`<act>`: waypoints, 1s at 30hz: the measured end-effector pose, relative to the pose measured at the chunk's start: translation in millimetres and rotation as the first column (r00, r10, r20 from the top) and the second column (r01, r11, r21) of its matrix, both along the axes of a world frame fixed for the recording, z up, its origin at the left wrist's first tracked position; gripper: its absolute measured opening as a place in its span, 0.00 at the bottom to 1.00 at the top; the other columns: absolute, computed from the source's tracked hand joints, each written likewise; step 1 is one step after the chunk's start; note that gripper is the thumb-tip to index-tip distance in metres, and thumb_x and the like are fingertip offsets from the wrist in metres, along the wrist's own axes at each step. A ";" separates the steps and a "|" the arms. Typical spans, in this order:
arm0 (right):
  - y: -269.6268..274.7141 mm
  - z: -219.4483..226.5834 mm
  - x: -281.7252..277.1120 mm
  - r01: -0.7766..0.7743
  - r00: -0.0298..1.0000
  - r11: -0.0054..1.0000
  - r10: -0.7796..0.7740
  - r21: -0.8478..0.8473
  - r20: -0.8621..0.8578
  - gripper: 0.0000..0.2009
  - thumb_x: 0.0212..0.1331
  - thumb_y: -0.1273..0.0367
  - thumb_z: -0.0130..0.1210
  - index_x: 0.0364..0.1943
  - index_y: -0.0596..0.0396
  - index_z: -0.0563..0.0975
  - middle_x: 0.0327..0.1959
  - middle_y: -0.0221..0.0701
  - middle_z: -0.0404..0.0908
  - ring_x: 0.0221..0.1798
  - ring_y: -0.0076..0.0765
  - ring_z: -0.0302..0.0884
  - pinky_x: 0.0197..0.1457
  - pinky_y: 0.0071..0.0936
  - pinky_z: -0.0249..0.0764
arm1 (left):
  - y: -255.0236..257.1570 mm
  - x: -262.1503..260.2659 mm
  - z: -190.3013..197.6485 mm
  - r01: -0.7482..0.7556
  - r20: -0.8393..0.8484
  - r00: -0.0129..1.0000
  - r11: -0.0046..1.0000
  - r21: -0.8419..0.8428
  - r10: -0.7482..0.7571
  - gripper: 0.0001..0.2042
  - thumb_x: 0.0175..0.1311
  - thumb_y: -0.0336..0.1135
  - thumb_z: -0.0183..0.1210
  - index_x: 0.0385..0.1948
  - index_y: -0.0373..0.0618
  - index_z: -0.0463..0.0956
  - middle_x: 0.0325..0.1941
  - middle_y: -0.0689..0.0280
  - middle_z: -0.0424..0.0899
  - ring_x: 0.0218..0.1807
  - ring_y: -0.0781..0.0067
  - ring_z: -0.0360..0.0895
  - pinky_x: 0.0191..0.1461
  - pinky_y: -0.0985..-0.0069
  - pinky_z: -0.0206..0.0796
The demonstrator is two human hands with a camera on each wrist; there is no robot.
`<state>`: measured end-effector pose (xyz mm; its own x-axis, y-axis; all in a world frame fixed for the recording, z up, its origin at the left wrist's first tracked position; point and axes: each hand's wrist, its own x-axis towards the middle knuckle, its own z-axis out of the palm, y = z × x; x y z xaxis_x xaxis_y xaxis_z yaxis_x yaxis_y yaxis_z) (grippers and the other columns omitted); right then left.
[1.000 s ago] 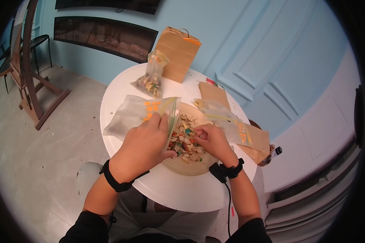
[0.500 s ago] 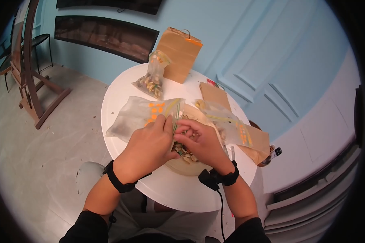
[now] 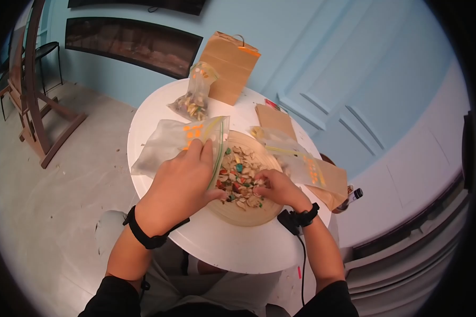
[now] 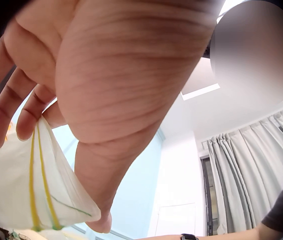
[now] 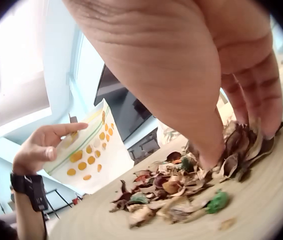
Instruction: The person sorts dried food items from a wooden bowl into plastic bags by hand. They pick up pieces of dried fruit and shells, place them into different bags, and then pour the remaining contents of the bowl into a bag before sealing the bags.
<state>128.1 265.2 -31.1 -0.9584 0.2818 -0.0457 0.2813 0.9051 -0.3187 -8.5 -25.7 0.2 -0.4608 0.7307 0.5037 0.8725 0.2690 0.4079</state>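
Note:
The left hand [image 3: 182, 182] holds the zip edge of a frosted bag with orange dots [image 3: 166, 140], its thumb at the near end of the mouth; in the left wrist view the bag's yellow-lined mouth [image 4: 41, 175] hangs under the fingers. On a round wooden plate [image 3: 232, 219] lies a heap of dried petals and chips [image 3: 238, 169] with green and red pieces. The right hand [image 3: 280, 189] has its fingertips down in the right side of the heap. The right wrist view shows its thumb and fingers [image 5: 269, 110] curled round some dried pieces [image 5: 236, 145].
Behind the plate stand a filled clear bag [image 3: 193, 100] and a brown paper bag [image 3: 230, 66]. At the right lie another dotted bag [image 3: 296, 161] and brown paper packets [image 3: 328, 179]. All stand on a round white table [image 3: 217, 251].
The right hand went from the heap to the bag's mouth, then back right to the heap. The left hand stays on the bag's edge. The head view has shifted slightly.

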 end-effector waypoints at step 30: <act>-70.6 37.0 -24.7 -0.027 0.925 0.931 -0.114 -0.363 -0.361 0.11 0.66 0.69 0.63 0.47 0.61 0.84 0.34 0.33 0.88 0.36 0.23 0.83 0.43 0.23 0.78 | -1.6 -1.5 -8.8 0.011 0.003 1.000 1.000 -0.008 -0.011 0.46 0.45 0.47 0.78 0.64 0.28 0.65 0.49 0.52 0.75 0.47 0.52 0.82 0.44 0.63 0.77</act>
